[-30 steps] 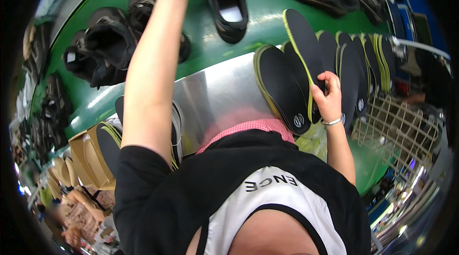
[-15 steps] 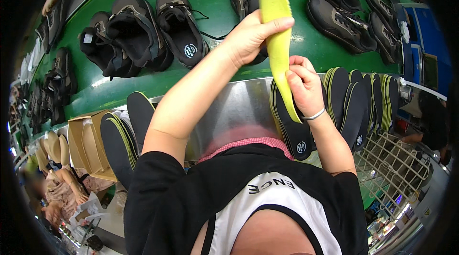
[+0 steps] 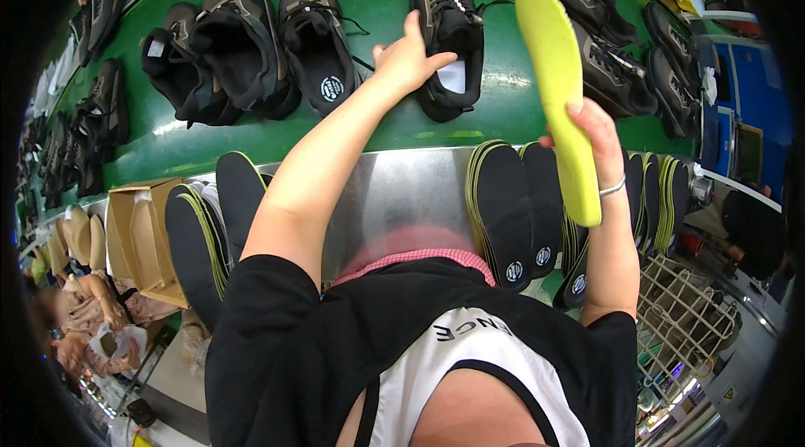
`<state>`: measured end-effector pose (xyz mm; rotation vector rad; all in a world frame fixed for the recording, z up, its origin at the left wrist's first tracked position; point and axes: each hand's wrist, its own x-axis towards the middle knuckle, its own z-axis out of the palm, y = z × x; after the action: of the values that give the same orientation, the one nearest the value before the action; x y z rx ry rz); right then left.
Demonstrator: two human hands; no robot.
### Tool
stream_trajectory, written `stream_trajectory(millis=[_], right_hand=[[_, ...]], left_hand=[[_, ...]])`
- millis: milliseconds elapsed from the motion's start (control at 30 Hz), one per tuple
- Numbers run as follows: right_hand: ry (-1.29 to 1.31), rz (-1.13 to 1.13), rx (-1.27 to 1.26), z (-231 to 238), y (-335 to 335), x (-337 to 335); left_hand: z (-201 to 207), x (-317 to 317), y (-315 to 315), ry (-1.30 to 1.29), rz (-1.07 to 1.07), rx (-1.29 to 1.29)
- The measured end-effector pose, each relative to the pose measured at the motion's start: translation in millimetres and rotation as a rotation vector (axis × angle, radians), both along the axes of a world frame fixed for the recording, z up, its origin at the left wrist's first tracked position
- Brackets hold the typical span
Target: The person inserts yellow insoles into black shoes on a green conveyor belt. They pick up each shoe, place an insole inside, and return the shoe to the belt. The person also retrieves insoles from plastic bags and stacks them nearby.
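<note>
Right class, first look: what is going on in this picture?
A person stands at a green conveyor lined with dark shoes. The left hand rests on one dark shoe, at its opening. The right hand holds up a yellow insole, not yet in the shoe. Black insoles stand stacked on edge along the metal ledge below, with a wire basket to the right.

One yellow insole (image 3: pixel 560 95) at one o'clock, one cardboard box (image 3: pixel 138 237) at nine o'clock, one wire basket (image 3: pixel 683 313) at four o'clock.
</note>
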<state>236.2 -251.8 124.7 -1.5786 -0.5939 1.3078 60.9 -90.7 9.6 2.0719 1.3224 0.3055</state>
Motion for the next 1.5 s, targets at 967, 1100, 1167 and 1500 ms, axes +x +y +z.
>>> stream_trajectory(millis=[967,1100,1167,1500], right_hand=[[-1.561,0.959,-0.062,-81,87,-46],[-1.577,1.022,-0.171,-55,77,-47],[-1.546,1.146,-0.459,-33,68,-43],[-1.558,1.154,-0.116,-32,72,-38]], left_hand=[[-20,19,33,-0.63,-0.057,-0.361],[-21,12,37,-0.795,0.006,-0.773],[-23,12,41,-0.764,0.036,-0.799],[-34,15,49,-0.841,0.111,-0.934]])
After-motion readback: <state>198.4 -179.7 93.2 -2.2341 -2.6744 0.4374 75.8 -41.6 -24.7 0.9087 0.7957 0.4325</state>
